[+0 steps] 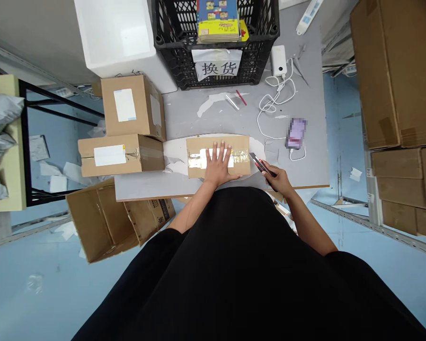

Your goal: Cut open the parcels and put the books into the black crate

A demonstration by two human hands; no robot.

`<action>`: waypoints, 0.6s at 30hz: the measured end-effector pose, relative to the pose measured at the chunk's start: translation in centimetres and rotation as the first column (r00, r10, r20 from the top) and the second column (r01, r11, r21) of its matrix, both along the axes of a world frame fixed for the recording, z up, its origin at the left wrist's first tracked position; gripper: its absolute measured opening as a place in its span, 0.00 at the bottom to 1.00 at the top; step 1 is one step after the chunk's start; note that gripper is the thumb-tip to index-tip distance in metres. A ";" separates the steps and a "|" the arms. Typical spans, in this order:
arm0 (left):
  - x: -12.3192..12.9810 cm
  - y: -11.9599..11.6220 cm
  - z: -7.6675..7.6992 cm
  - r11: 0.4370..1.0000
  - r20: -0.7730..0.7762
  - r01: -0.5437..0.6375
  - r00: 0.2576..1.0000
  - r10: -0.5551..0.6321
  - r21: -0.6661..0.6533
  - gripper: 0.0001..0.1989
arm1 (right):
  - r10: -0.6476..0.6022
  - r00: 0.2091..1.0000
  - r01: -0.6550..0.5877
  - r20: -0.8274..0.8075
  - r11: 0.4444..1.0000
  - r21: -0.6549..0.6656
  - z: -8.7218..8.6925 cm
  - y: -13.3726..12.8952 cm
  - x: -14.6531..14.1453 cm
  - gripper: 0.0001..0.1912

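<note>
A taped cardboard box [195,147] lies in front of me near the table's front edge, with a white label on its top. My left hand [217,166] rests on it, fingers spread flat over the label and hiding part of it. In my right hand [277,178] is a box cutter [258,163], gripped with its tip pointing up and left. That tip is at the box's right end; whether it touches the cardboard I cannot tell. Clear tape shows on both sides of the label.
Two cardboard boxes [110,163] are stacked at the table's left. A black crate [216,61] holding booklets stands at the back beside a white bin [117,33]. To the right lie a phone [296,132], a white cable [270,105] and scissors [298,61]. An open carton [102,222] sits below left.
</note>
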State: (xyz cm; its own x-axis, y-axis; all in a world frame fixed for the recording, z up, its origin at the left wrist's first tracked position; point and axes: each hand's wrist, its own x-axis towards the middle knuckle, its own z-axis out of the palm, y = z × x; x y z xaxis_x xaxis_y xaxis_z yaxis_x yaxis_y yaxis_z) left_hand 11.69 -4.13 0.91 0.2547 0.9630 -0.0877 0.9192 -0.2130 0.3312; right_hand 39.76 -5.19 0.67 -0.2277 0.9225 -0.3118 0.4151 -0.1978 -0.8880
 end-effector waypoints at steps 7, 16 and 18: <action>-0.1 -0.2 0.1 1.000 0.024 0.016 1.000 -0.017 0.017 0.61 | -0.038 0.999 0.038 0.015 0.999 -0.012 0.8 -1.0 -0.4 0.34; -0.7 -0.5 -0.1 0.995 0.020 0.088 0.996 -0.089 0.043 0.56 | -0.117 0.993 0.116 -0.028 0.993 -0.034 0.1 1.3 -0.6 0.37; -0.7 -0.5 -0.1 0.995 0.017 0.091 0.996 -0.092 0.039 0.56 | -0.109 0.993 0.108 -0.035 0.994 -0.019 -0.2 2.3 -0.9 0.37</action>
